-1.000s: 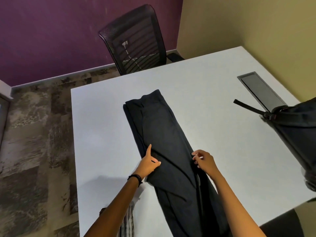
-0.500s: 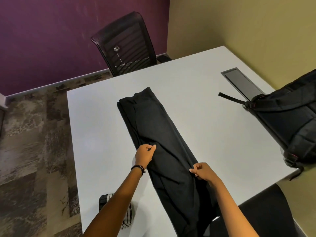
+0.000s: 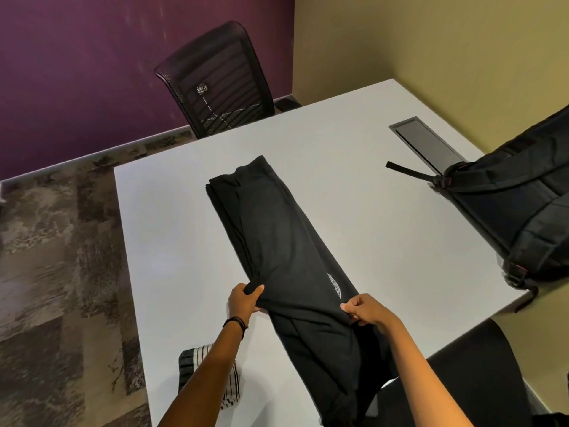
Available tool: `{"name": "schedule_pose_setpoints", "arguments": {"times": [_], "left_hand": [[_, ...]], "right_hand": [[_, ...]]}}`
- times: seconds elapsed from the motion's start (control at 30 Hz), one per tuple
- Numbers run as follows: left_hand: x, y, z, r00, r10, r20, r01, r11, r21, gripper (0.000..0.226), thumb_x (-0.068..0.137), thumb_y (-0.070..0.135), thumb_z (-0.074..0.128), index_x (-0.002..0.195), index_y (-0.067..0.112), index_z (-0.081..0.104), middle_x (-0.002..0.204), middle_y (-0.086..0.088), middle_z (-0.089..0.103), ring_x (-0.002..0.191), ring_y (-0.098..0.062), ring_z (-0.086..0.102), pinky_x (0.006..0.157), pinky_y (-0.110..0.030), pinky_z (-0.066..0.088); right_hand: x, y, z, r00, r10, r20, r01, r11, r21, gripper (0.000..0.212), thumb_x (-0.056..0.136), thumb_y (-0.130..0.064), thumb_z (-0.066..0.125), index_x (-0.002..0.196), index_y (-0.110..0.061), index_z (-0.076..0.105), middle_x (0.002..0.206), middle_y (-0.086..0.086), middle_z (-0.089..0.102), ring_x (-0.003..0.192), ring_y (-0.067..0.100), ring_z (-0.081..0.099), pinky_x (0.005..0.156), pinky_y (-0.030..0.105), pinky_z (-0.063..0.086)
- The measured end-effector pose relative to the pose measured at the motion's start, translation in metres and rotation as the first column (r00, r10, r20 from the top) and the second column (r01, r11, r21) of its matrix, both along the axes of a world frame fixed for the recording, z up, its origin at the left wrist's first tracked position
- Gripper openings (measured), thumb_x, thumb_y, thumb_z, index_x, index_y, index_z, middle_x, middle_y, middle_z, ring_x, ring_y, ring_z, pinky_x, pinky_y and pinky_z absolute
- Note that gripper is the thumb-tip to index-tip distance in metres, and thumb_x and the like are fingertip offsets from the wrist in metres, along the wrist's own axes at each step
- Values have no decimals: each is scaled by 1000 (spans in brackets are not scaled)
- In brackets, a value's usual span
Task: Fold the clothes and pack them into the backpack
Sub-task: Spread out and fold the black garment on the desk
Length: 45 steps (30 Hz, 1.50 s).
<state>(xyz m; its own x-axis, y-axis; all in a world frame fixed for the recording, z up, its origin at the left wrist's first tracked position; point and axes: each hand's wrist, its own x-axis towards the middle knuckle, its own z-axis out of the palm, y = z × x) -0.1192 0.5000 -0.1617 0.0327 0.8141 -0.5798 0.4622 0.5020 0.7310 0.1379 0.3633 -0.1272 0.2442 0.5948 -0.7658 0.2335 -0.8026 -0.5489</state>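
Note:
A long black garment (image 3: 277,238) lies folded lengthwise on the white table (image 3: 172,229), running from the middle toward the near edge, where its end hangs off. My left hand (image 3: 244,300) grips its left edge, thumb on top of the fabric. At the right edge, my right hand (image 3: 363,310) pinches the cloth just below a small white print. The black backpack (image 3: 520,208) lies on the table's right side, a strap trailing to its left. A striped folded cloth (image 3: 212,377) sits near the front edge, partly under my left forearm.
A black mesh office chair (image 3: 215,78) stands behind the table's far edge. A grey cable hatch (image 3: 426,143) is set into the tabletop at the far right. Another black chair (image 3: 471,374) is at the near right. Patterned carpet covers the floor to the left.
Both hands slid toward me along the garment and now grip its two side edges. The left hand went from a pointing finger to a closed grip.

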Motion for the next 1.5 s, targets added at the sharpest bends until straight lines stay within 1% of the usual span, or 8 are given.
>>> {"name": "schedule_pose_setpoints", "arguments": {"times": [0.13, 0.3, 0.47, 0.67, 0.87, 1.23, 1.37, 1.5], "left_hand": [[1, 0, 11, 996, -76, 41, 67, 979, 191, 28, 85, 14, 68, 72, 18, 43, 75, -5, 50, 72, -22, 49, 64, -20, 43], [10, 16, 18, 981, -105, 165, 75, 981, 178, 24, 87, 20, 65, 74, 16, 46, 75, -7, 50, 72, -20, 51, 67, -31, 49], [23, 37, 28, 913, -173, 371, 150, 985, 91, 10, 89, 9, 60, 89, 11, 50, 92, -12, 54, 90, -26, 55, 76, -25, 56], [42, 46, 41, 748, 92, 657, 8, 989, -148, 9, 92, 13, 58, 98, 8, 60, 103, -5, 66, 102, -16, 62, 92, -32, 53], [20, 40, 8, 954, 68, 290, -38, 993, -107, 36, 86, -6, 56, 61, 15, 41, 76, -7, 48, 76, -20, 48, 68, -27, 45], [18, 28, 15, 953, -259, -155, 302, 831, 467, 22, 91, 5, 55, 113, 5, 57, 126, -15, 52, 119, -29, 49, 104, -36, 42], [31, 18, 18, 730, -555, -399, 677, 510, 530, 46, 99, 28, 42, 144, 18, 35, 157, 2, 16, 145, -16, 4, 118, -32, 7], [36, 4, 6, 325, -657, -680, 946, 225, 235, 67, 90, 48, 10, 150, 20, 13, 159, -5, 3, 146, -25, -1, 119, -40, 2]], "right_hand": [[-5, -5, -6, 1000, 1, 9, -1, 1000, -6, 48, 92, -21, 58, 50, -18, 36, 42, -7, 45, 58, 12, 61, 49, 18, 30], [-12, -11, 0, 999, 29, -32, -26, 997, 68, 43, 80, -45, 68, 55, -22, 42, 54, -9, 48, 54, 6, 44, 58, 15, 38], [-5, -17, 2, 1000, 12, -26, -9, 990, 142, 53, 81, -22, 72, 53, -20, 27, 47, -4, 33, 44, 8, 30, 49, 19, 27], [18, -21, 23, 950, -175, -258, 215, 967, 136, 38, 81, -10, 71, 63, -14, 37, 63, 7, 46, 84, 21, 71, 54, 20, 52], [7, -33, 10, 956, -67, -287, 85, 995, 52, 29, 79, -12, 73, 51, -13, 64, 61, 1, 57, 70, 13, 61, 83, 29, 54], [-1, -26, 8, 996, 60, 69, -57, 997, -55, 25, 77, -36, 74, 70, -14, 64, 59, -6, 61, 51, 9, 55, 48, 18, 39], [-14, -11, 12, 891, -77, 448, -71, 950, 304, 12, 85, -31, 63, 92, -23, 58, 94, -8, 60, 85, 12, 57, 69, 23, 41], [-34, 5, 5, 852, 192, 488, -420, 806, 417, 39, 98, -22, 41, 137, -20, 46, 146, -13, 33, 136, 2, 28, 111, 19, 24]]}}
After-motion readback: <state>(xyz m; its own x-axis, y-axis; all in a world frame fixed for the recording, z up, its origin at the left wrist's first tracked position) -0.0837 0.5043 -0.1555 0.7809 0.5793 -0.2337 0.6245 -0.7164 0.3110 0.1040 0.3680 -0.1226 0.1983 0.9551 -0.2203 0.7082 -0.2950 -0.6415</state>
